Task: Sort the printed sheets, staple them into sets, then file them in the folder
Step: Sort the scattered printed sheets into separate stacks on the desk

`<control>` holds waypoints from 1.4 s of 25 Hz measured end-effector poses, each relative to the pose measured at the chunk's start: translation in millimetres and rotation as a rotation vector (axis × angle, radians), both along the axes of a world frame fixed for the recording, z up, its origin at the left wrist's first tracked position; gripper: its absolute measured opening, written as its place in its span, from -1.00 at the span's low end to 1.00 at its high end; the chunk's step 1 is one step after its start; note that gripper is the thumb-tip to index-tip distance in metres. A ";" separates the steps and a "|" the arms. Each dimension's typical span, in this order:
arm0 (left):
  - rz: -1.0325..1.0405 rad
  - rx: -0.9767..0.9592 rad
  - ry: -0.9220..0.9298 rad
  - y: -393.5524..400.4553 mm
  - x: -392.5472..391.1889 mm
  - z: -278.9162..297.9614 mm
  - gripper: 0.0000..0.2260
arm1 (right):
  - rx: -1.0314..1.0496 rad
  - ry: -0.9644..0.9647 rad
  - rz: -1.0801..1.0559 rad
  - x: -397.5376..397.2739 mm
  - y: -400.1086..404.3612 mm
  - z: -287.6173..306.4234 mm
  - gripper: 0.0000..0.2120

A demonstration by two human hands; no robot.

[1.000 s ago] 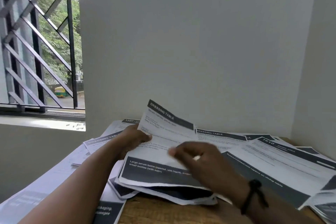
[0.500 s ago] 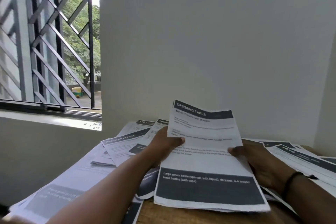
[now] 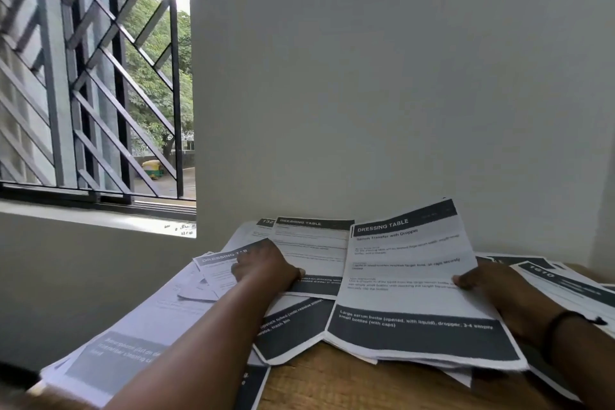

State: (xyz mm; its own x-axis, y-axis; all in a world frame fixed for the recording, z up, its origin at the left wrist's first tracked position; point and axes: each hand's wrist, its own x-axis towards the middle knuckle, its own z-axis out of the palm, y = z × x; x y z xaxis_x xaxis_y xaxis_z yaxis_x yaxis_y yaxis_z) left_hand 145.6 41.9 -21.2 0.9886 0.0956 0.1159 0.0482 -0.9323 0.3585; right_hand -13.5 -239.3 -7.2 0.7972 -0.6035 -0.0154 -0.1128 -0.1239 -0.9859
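We see a white wall (image 3: 382, 76) above a barred window (image 3: 93, 76), and below them a wooden table (image 3: 349, 383) spread with overlapping printed sheets (image 3: 139, 336). Our right hand (image 3: 499, 289) pinches the right edge of the raised "DRESSING TABLE" sheet (image 3: 409, 276), thumb on top. Our left hand (image 3: 266, 266) rests on the pile to its left, fingers curled, seemingly gripping a sheet there, though we cannot tell for sure. A black wristband (image 3: 562, 323) circles the right wrist.
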 end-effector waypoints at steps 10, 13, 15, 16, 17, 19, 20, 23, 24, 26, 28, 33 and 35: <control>-0.014 -0.280 0.009 7.4 5.4 2.8 -0.18 | -0.120 0.051 0.000 4.3 5.4 -10.3 -0.89; -0.010 -0.166 0.011 3.2 3.1 3.4 -0.13 | -0.178 0.055 -0.002 8.4 5.9 -15.1 -0.79; -0.020 -0.182 0.032 3.9 4.4 4.9 -0.18 | -0.226 0.064 0.003 10.0 6.0 -15.2 -0.83; -0.025 -0.219 0.048 4.3 6.6 4.9 -0.20 | -0.239 0.070 0.011 10.5 5.8 -15.3 -0.88; -0.026 -0.261 0.064 4.6 6.6 5.1 -0.24 | -0.242 0.074 0.020 10.1 6.4 -14.8 -0.91; -0.040 -0.341 0.057 4.5 7.9 4.0 -0.41 | -0.239 0.072 0.037 9.1 5.7 -14.3 -0.90; -0.043 -0.380 0.039 5.0 9.2 2.7 -0.52 | -0.240 0.071 0.043 9.0 5.2 -14.6 -0.90; -0.041 -0.429 -0.004 9.6 13.1 -0.6 -0.77 | -0.245 0.074 0.057 7.4 5.3 -15.1 -0.85; -0.048 -0.404 -0.004 11.0 12.5 -0.6 -0.81 | -0.247 0.074 0.059 7.0 5.1 -14.8 -0.86; -0.060 -0.338 -0.003 14.2 12.2 -2.3 -0.81 | -0.247 0.071 0.063 7.3 5.2 -14.5 -0.89; -0.057 -0.287 0.011 15.4 13.8 -4.1 -0.78 | -0.264 0.076 0.071 7.2 5.2 -14.2 -0.87; -0.053 -0.427 -0.048 11.0 19.6 -0.9 -0.89 | -0.286 0.088 0.075 7.9 6.0 -14.8 -0.87; -0.060 -0.498 -0.158 12.5 15.4 4.0 -0.83 | -0.279 0.101 0.064 8.8 6.3 -14.4 -0.86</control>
State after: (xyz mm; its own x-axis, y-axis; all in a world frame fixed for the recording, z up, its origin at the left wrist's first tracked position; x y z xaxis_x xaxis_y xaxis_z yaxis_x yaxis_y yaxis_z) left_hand 161.0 54.4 -17.2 0.9682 0.1206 0.2192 -0.0909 -0.6466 0.7573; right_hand -4.8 -233.0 -21.6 0.8367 -0.5440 0.0633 -0.1914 -0.3986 -0.8969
